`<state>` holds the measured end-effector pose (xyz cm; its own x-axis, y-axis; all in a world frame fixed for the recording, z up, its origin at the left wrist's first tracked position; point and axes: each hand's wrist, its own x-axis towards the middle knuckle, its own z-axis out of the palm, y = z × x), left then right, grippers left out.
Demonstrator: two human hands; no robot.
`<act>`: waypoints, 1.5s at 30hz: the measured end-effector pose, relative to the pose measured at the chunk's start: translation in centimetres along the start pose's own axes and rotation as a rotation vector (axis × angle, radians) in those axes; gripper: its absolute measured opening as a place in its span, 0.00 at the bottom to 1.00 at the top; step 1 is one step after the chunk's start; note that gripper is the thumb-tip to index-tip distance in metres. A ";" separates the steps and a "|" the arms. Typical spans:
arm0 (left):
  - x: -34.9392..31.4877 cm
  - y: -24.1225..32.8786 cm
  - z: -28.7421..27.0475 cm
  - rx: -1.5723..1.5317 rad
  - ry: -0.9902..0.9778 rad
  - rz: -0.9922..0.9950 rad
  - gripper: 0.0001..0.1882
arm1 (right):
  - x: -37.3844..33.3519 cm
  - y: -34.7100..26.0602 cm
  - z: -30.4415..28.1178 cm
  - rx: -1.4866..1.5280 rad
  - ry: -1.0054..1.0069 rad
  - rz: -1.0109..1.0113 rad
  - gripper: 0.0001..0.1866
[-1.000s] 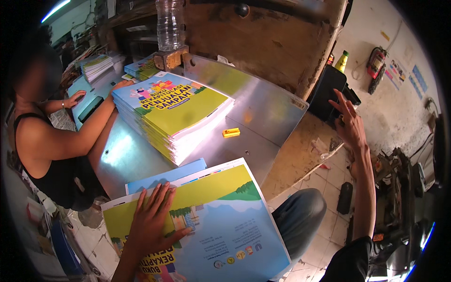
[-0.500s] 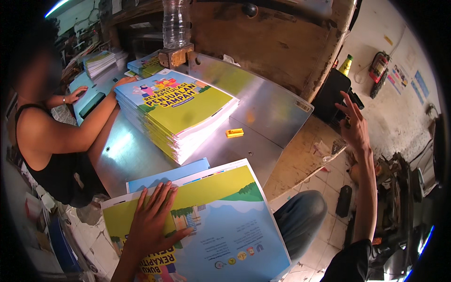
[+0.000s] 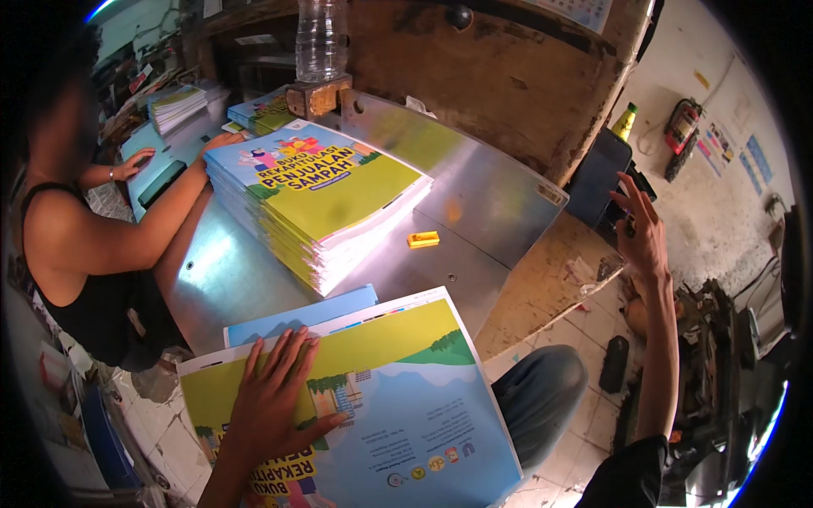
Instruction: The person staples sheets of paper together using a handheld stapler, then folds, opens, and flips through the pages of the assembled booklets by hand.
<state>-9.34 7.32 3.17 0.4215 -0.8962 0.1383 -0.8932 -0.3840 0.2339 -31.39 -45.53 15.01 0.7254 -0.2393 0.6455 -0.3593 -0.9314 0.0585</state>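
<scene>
- The left hand (image 3: 273, 405) lies palm down, fingers a little spread, on a green-and-blue printed sheet (image 3: 423, 398), which reaches out to that hand's right.
- Just beyond its fingertips, a light blue sheet (image 3: 339, 302) shows past the printed sheet's far edge.
- To its right is a denim-covered knee (image 3: 549, 377).
- Ahead of it, a tall stack of booklets (image 3: 339, 212) stands on a metal tabletop (image 3: 212, 292).
- Between the two hands, beside the stack, lies a small yellow object (image 3: 423, 240).
- The right hand (image 3: 639, 237) is raised, well apart from the left, its fingers parted and curled, near a dark flat device (image 3: 600, 173); I cannot tell whether they touch.
- Ahead and left of the left hand, a co-worker's arm (image 3: 140, 241) reaches toward the stack.
- Farthest beyond the right hand hangs a red fire extinguisher (image 3: 682, 127).
</scene>
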 end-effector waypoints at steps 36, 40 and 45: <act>-0.1 0.0 0.3 0.034 -0.011 -0.003 0.53 | 11.0 5.9 -1.8 0.218 0.051 0.419 0.19; 0.0 0.1 0.2 0.043 -0.017 -0.012 0.53 | 9.8 6.5 -2.0 0.297 -0.051 0.374 0.19; -0.1 0.0 0.0 0.012 -0.034 -0.026 0.54 | 9.9 8.6 -3.7 0.397 -0.206 0.250 0.28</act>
<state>-9.34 7.44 3.19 0.4396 -0.8926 0.0998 -0.8837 -0.4099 0.2259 -29.49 -54.92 24.72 0.7605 -0.4802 0.4371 -0.3150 -0.8614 -0.3984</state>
